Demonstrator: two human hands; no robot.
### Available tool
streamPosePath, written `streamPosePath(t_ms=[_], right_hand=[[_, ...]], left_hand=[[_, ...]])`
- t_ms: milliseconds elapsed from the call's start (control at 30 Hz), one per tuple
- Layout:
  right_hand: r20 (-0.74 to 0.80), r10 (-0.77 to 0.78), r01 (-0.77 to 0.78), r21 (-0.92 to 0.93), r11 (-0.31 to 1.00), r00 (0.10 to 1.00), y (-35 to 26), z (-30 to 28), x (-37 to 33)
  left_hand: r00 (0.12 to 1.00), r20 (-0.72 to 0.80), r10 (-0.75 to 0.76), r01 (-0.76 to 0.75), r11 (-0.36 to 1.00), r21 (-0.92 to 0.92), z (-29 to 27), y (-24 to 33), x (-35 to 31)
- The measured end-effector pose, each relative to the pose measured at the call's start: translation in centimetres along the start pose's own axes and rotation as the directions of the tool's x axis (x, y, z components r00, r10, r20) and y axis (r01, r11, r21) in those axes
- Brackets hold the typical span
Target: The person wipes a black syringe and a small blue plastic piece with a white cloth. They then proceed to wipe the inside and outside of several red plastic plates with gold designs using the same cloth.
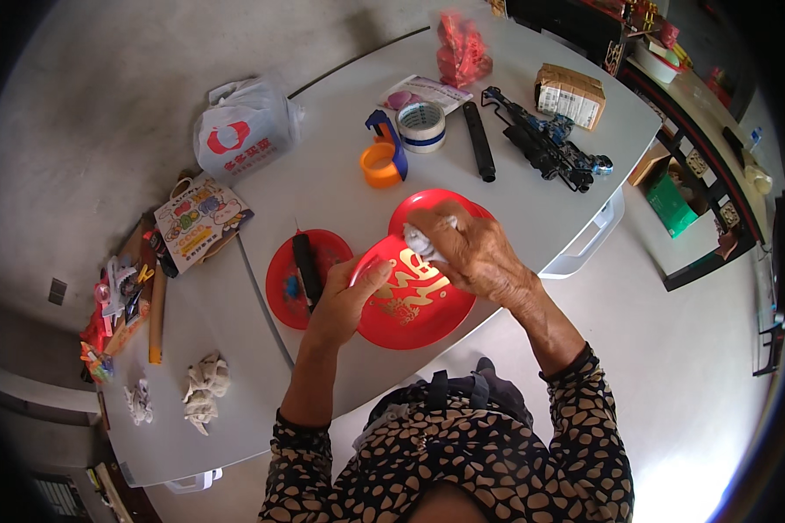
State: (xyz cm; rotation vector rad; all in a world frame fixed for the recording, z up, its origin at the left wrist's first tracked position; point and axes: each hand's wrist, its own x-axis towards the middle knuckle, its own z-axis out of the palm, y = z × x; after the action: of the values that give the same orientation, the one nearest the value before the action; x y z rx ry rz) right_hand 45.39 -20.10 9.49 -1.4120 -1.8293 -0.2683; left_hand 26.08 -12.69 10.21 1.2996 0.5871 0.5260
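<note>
A red plate with gold markings (440, 327) is held tilted over the table's near edge. My left hand (340, 305) grips its left rim, thumb on the upper face. Bunched in my right hand (484, 257) is a white cloth (421, 242), pressed against the plate's far part; the fingers are closed round it. Just behind lies another red plate (414, 203), partly hidden by the held one. Left of my left hand, a third red plate (279, 253) carries a black cylindrical object (305, 266) and a small blue piece (291, 286).
Farther back are an orange-and-blue tape dispenser (384, 157), a wide tape roll (420, 128), a black tube (479, 142), a toy gun (545, 144) and a cardboard box (570, 94). A plastic bag (244, 131), a printed box (202, 220) and crumpled gloves (206, 390) lie leftward.
</note>
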Motion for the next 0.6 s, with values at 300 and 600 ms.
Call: streamPosePath(t_ms=[300, 600], right_hand=[[-0.118, 0.204, -0.21, -0.041, 0.977, 0.972, 0.3, 1.9, -0.7], [-0.166, 0.374, -0.399, -0.157, 0.903, 0.913, -2.9, 4.4, -6.5]], left_hand=[[0.923, -0.268, 0.275, -0.265, 0.961, 0.074, 2.1, -3.1, -0.3], [0.873, -0.413, 0.26, -0.333, 0.936, -0.116, 2.9, -4.7, -0.9]])
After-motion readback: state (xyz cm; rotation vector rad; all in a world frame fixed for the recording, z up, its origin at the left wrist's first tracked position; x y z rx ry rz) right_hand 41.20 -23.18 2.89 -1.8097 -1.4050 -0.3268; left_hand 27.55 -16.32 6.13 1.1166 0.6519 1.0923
